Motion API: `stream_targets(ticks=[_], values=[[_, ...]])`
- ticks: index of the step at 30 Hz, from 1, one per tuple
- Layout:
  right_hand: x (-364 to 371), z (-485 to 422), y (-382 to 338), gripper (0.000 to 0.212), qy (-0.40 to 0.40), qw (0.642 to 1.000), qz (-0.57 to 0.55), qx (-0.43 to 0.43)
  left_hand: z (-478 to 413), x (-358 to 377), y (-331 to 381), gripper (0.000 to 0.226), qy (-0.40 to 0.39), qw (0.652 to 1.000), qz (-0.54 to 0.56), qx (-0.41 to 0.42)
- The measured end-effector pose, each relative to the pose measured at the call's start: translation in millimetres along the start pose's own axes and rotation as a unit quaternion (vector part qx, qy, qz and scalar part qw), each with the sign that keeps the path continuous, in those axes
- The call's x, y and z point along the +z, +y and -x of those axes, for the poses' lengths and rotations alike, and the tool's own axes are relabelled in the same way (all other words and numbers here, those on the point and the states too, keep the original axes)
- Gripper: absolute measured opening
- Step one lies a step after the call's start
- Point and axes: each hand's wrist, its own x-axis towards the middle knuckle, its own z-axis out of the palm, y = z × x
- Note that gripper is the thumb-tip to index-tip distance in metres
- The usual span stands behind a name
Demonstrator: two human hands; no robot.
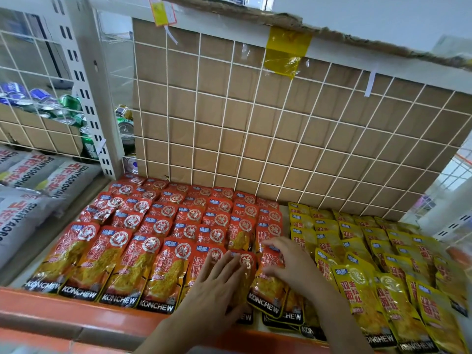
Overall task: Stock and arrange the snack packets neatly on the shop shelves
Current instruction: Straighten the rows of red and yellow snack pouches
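Observation:
Rows of red snack packets (158,226) marked KONCHEW lie flat and overlapping on the shelf (84,310). To their right lie rows of yellow packets (378,254) of the same brand. My left hand (217,279) presses flat, fingers straight, on the front red packets. My right hand (288,261) pinches one red packet (268,284) by its upper part, at the right end of the front red row. That packet sits tilted over other red ones beneath it.
A white wire grid (281,129) backed by cardboard closes the rear of the shelf. Grey bags (28,190) lie on the neighbouring shelf at the left, with drink cans (66,108) behind them. An orange strip runs along the shelf's front edge.

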Motion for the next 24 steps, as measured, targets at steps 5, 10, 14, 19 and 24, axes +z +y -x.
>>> stream_targets(ticks=[5,10,14,19,24], values=[[-6,-1,-1,0.051,0.009,1.0,0.018,-0.023,1,1,0,0.065,0.019,1.0,-0.003,0.005],[2,-11,-15,0.035,0.079,0.994,0.042,-0.055,3,-1,-9,0.065,0.046,0.998,0.0,-0.037],[13,-18,-26,0.04,0.043,0.993,0.099,-0.052,6,-4,-24,0.072,0.032,0.997,0.001,-0.075],[19,-16,-34,0.043,0.022,0.995,0.09,-0.046,7,1,-30,0.076,0.024,0.998,-0.013,-0.058],[22,-17,-34,0.039,0.03,0.996,0.069,-0.042,7,5,-30,0.077,0.032,0.998,-0.002,-0.058]])
